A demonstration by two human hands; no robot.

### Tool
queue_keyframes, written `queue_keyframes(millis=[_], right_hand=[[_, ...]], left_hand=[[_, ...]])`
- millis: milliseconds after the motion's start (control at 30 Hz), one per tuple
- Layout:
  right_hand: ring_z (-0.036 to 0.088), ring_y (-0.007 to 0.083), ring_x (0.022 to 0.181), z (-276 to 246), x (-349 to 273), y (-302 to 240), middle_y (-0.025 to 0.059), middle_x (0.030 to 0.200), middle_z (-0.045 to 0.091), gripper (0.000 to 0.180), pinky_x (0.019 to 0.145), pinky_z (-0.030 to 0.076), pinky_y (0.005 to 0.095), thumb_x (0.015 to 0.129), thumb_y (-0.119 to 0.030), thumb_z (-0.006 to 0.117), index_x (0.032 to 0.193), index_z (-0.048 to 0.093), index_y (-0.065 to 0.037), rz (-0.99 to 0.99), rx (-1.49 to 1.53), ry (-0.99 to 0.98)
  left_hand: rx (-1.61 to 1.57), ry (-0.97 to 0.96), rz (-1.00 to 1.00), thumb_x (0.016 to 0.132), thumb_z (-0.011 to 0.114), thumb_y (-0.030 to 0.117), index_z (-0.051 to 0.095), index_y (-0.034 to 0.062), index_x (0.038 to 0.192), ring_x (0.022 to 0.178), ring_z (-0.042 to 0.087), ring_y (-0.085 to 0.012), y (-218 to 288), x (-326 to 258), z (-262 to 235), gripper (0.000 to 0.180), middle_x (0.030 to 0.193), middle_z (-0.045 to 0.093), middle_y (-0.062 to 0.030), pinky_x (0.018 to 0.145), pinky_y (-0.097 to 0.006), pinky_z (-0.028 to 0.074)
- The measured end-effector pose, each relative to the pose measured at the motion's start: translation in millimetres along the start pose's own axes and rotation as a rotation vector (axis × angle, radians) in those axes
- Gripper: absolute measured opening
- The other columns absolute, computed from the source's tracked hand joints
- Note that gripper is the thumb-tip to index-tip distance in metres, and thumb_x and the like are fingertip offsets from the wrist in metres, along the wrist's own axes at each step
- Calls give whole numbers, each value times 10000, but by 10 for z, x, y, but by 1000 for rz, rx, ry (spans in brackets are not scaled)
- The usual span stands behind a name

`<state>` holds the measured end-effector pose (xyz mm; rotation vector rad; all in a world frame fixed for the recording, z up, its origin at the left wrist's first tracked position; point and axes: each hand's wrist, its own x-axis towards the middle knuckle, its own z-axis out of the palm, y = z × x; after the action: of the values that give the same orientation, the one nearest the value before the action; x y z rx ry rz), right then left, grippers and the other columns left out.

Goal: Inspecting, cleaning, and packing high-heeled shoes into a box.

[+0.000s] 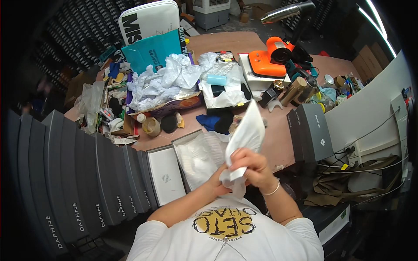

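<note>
In front of my chest I hold a white, pointed piece of wrapping paper (pixel 247 132) upright, its tip toward the far side of the table. It is folded over; whether anything lies inside cannot be seen. My right hand (pixel 252 167) closes round its lower part, fingers wrapped over the front. My left hand (pixel 219 180) grips the lower end from the left, its fingers partly hidden by the paper. Just beyond my left forearm stands an open grey shoe box (pixel 175 143) holding a white-wrapped bundle (pixel 204 158). A white-lined box lid (pixel 165 176) lies beside it.
Tall stacks of dark shoe boxes (pixel 78 174) line the left side; more dark boxes (pixel 311 132) stand at right. At the back are a bin of crumpled paper (pixel 163 82), a tray (pixel 224 104), a jar (pixel 151 126) and an orange blower (pixel 267 61).
</note>
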<state>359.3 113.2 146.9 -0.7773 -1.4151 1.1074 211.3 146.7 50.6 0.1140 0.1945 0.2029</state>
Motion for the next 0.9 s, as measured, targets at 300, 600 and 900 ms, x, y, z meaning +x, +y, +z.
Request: queue_keyframes(millis=[300,600,900], right_hand=[[502,272,1223,140,-668,801,201,1364,452,692,974,472,399,900,-297,615,1457,293,-42,689,964,42],[390,447,1273,761,-630,1689,335,1364,357,780,1076,315,429,799,-95,622,1469,229,-24,504,-477,-60],[468,466,1185,420,-692,1775,356,1245,467,457,1004,404,463,843,-77,581,1278,486,27,430,-553,-144]], left_hand=[[1259,676,465,665,801,-1,314,112,1468,1214,494,-189,524,-1835,-332,946,1318,523,-75,1027,-322,396],[1218,1097,808,922,572,143,225,10,1481,1047,567,-194,541,-683,-1887,671,1211,565,-150,868,-263,467],[443,920,456,947,497,355,391,-69,1360,1287,425,-347,60,16,-1709,602,1420,388,-245,1063,-373,341]])
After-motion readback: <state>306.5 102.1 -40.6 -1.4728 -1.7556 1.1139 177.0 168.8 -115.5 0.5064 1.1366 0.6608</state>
